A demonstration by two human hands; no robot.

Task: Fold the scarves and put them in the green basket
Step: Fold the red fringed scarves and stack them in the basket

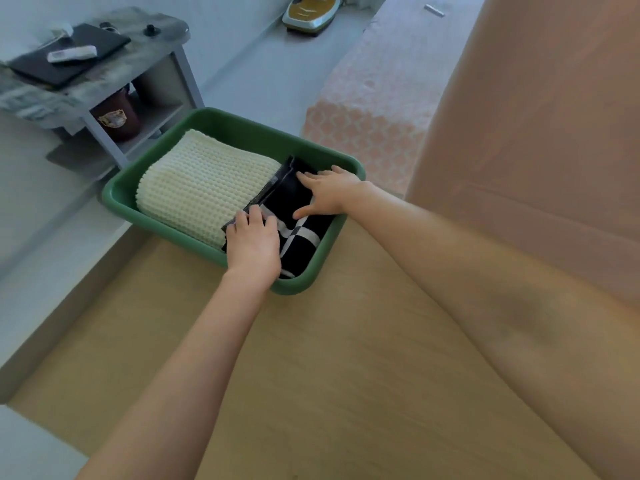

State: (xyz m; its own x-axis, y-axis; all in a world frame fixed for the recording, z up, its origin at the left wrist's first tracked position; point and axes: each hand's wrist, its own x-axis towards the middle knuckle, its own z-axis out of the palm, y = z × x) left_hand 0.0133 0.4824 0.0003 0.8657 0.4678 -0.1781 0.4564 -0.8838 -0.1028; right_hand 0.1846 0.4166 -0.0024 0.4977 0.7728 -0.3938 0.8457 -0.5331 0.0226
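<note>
Light wooden tabletop (346, 375) fills the lower frame. The green basket (235, 116) sits at its far edge, centre frame. At upper left stands a grey side table (145, 53) carrying a dark laptop (100, 39) and a white remote (71, 53), with a maroon container (117, 117) on its lower shelf. A peach patterned cover (374, 109) lies at upper right. Nothing blocks the basket.

A folded cream scarf (204, 188) occupies the basket's left part; the black-and-white scarf (304, 233) lies beside it, touching, in the right part.

The left hand (252, 244) grips the black-and-white scarf's left edge, fingers (254, 214) curled together. The right hand (330, 194) rests flat on the same scarf, fingers (306, 178) straight and slightly spread, thumb extended.
</note>
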